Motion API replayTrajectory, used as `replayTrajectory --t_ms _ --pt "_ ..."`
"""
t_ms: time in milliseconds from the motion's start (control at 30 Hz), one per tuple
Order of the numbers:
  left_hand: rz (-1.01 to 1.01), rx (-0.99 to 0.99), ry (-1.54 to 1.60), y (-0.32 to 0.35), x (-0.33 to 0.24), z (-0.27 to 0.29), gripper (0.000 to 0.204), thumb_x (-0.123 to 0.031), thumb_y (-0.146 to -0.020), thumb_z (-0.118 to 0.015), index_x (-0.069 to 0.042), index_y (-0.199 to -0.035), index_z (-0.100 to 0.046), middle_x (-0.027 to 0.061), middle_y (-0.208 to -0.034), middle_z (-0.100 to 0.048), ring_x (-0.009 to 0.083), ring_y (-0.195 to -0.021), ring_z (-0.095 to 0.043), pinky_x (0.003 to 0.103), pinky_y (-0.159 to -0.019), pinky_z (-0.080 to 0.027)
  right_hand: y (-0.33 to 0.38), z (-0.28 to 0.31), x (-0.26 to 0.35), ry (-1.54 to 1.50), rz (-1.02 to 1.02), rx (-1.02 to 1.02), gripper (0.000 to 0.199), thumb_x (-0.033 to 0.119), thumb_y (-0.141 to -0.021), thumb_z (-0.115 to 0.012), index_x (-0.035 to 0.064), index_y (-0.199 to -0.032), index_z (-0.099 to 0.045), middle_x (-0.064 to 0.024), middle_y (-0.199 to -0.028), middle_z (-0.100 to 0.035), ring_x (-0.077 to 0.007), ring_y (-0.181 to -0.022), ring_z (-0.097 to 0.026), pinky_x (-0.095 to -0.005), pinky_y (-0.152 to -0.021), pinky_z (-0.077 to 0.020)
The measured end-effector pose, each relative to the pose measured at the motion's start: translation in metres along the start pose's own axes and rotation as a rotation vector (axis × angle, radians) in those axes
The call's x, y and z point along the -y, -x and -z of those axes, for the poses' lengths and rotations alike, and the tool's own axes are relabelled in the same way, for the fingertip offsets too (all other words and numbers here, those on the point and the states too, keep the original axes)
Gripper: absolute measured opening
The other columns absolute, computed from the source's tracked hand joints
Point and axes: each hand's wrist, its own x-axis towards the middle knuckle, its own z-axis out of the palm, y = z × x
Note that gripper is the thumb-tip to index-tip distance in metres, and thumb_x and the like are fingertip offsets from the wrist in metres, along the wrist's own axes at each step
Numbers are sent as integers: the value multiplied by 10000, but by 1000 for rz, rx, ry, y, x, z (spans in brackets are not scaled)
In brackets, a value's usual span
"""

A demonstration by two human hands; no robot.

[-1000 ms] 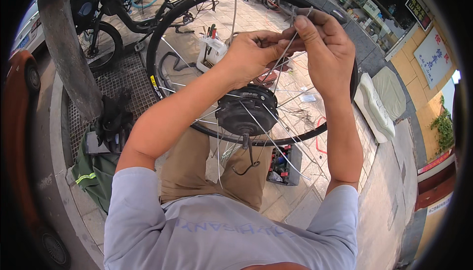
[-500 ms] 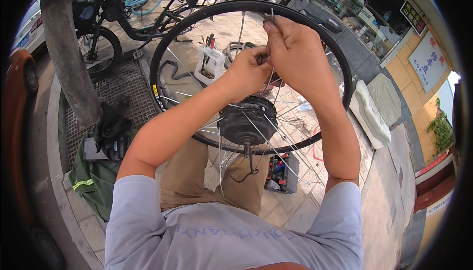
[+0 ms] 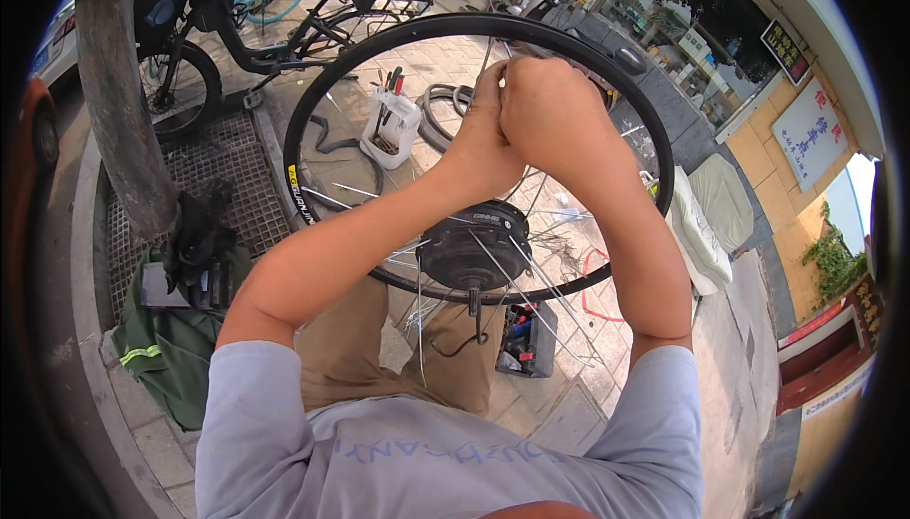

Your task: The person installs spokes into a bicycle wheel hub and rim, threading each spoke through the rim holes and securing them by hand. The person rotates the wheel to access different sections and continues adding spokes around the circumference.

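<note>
A black bicycle wheel rim [image 3: 290,135] stands tilted over my lap, a dark hub motor [image 3: 471,263] inside it. Thin metal spokes [image 3: 421,303] fan out from the hub, several with loose ends pointing toward me. Both hands meet inside the upper part of the rim. My left hand [image 3: 491,138] is closed, its thumb upright; my right hand [image 3: 552,102] is closed beside and partly over it. A spoke [image 3: 488,53] runs up from their fingers toward the rim. My hands hide most of it and the exact grip.
Beyond the wheel stands a cut white plastic jug [image 3: 392,130] with tools, near coiled tyres [image 3: 438,113]. A grey toolbox [image 3: 533,353] sits by my knee. Left are a tree trunk [image 3: 123,92], green cloth [image 3: 166,367] and parked bicycles [image 3: 275,64]. White padding [image 3: 697,235] lies right.
My right hand has turned over and come down slightly against my left. My left hand has shifted a little right, its thumb now raised. The rim sits slightly lower in view.
</note>
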Motion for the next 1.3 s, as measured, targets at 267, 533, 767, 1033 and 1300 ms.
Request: replayTrajectory --t_ms 267,533,767,1033,1300 --pt "602 467 97 9 -25 58 273 -153 -986 -655 54 -1164 -656 136 -1054 -741 220 -1004 -714 348 -905 -559 -1 -8 -8 -149 -13 -46 298 198 -1012 -561 -40 -1173 -641 -325 -892 -676 -501 -891 -663 -541 -795 -522" --pt "523 -90 704 -28 18 77 328 -339 -1038 -584 -74 -1225 -636 74 -1133 -678 204 -1034 -647 428 -871 -557 -18 -18 -25 -220 128 18 287 159 -1000 -544 -47 -1184 -620 -322 -952 -674 -502 -940 -648 -535 -825 -508" --pt "569 90 1052 -47 30 72 337 -366 -1090 -490 -119 -1252 -652 49 -1214 -710 216 -980 -669 472 -936 -525 -13 -14 -31 -102 216 28 256 200 -988 -589 -33 -915 -666 -277 -818 -668 -451 -795 -666 -510 -716 -526" --pt "596 112 1229 -53 29 64 311 -322 -1047 -566 -47 -1045 -711 125 -996 -755 285 -1021 -723 470 -899 -573 -3 7 -18 -94 126 149 240 186 -999 -583 -45 -1005 -649 -244 -836 -691 -419 -804 -687 -494 -733 -534" --pt "558 -23 1177 -47 25 58 258 -297 -1038 -586 -68 -1021 -705 106 -1062 -749 326 -1098 -702 577 -956 -557 7 17 -27 -73 205 212 199 136 -949 -592 3 -1051 -699 -222 -828 -708 -398 -790 -707 -479 -714 -549"
